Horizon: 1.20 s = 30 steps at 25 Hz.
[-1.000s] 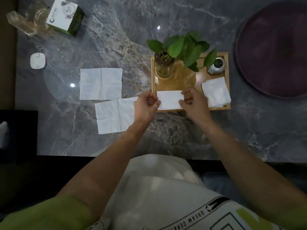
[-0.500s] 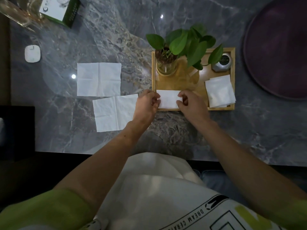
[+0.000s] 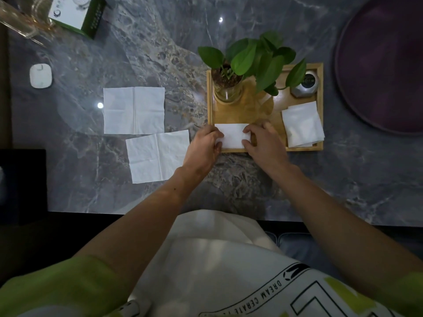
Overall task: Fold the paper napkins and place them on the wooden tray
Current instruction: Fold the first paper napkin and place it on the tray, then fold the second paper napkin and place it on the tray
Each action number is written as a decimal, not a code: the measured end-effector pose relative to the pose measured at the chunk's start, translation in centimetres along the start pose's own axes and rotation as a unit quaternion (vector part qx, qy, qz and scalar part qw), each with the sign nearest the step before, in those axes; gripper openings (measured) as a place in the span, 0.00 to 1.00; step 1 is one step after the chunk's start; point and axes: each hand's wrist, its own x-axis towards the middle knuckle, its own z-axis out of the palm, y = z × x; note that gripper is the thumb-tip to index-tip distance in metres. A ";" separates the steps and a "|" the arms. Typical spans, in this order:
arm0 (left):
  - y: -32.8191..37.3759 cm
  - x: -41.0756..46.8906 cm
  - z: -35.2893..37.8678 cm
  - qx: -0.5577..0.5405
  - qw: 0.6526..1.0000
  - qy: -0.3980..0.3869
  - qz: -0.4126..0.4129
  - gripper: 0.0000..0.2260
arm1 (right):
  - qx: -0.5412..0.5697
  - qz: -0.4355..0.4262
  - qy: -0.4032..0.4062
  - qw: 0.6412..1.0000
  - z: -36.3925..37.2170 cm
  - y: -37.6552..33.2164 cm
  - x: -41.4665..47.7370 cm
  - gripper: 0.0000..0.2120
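Grey marble table (image 3: 229, 30) is filling the view in dim light, and both hands are working at the wooden tray (image 3: 320, 106), which is sitting at one o'clock from the person. The left hand (image 3: 202, 147) is pinching the left end of the folded napkin (image 3: 232, 136), fingers curled over its edge. The right hand (image 3: 263, 145) is gripping the right end, thumb and fingers closed on the paper. That napkin is showing as a narrow white strip, and it is lying in the tray's near left corner, close against the front rim.

At three o'clock from it, on the same tray, a stack of folded napkins (image 3: 302, 124) is resting by the right rim, slightly fanned. At twelve o'clock from the strip a leafy plant (image 3: 251, 58) is standing in a glass vase (image 3: 225, 92), its leaves spreading over the board. A small silver pot (image 3: 305, 84) is sitting in the far right corner, just beyond the stack.

Off the tray, at nine o'clock from the left hand, two sheets are lying flat on the marble. The far open napkin (image 3: 134, 110) and the near open napkin (image 3: 158, 155) are meeting at their edges, the near one just beside the left hand.

A round purple platter (image 3: 384, 65) is lying at two o'clock, a white puck (image 3: 40, 75) at ten, and a green-and-white box (image 3: 75, 12) at eleven.
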 end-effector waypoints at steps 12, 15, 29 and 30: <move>0.6 -0.1 -0.8 -0.020 0.998 -0.021 -0.050 0.10 | 0.012 -0.014 -0.005 1.000 0.1 0.0 -0.1 0.12; 0.5 -0.9 -1.7 -0.063 0.994 0.003 -0.086 0.09 | 0.016 -0.014 0.011 1.000 0.1 -0.7 -0.3 0.13; -7.4 -10.3 -5.1 -0.198 0.866 0.210 -0.408 0.12 | -0.012 -0.140 -0.069 0.988 4.2 -11.7 2.2 0.15; -7.9 -10.8 -5.2 -0.197 0.859 0.216 -0.421 0.13 | -0.028 -0.147 -0.079 0.986 4.7 -12.4 2.5 0.16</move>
